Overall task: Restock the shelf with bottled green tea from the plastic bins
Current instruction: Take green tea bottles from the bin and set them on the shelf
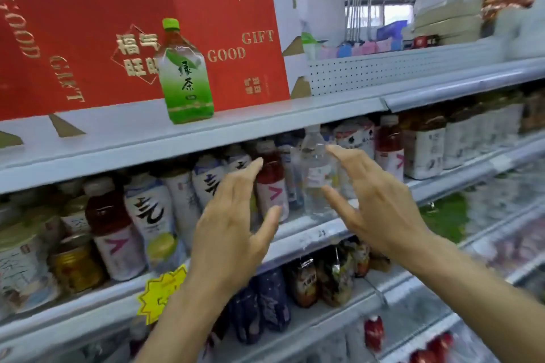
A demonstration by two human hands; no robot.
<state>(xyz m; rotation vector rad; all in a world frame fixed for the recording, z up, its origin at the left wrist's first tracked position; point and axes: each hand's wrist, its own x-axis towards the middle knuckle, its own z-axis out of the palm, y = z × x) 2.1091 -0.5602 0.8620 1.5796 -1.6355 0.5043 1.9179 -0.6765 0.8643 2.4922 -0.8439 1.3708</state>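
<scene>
Green tea bottle [186, 74] stands upright near the front edge of the top shelf [206, 130], just in front of a red gift box [88, 23]. Below it, the left hand [230, 227] and right hand [374, 203] hover apart, fingers spread and relaxed, holding nothing, in front of mixed drink bottles [132, 221] crowding the middle shelf [309, 233].

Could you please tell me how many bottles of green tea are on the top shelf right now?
1. The green tea bottle stands upright near the front edge of the top shelf, in front of the red gift box; others may be hidden from view.
</scene>
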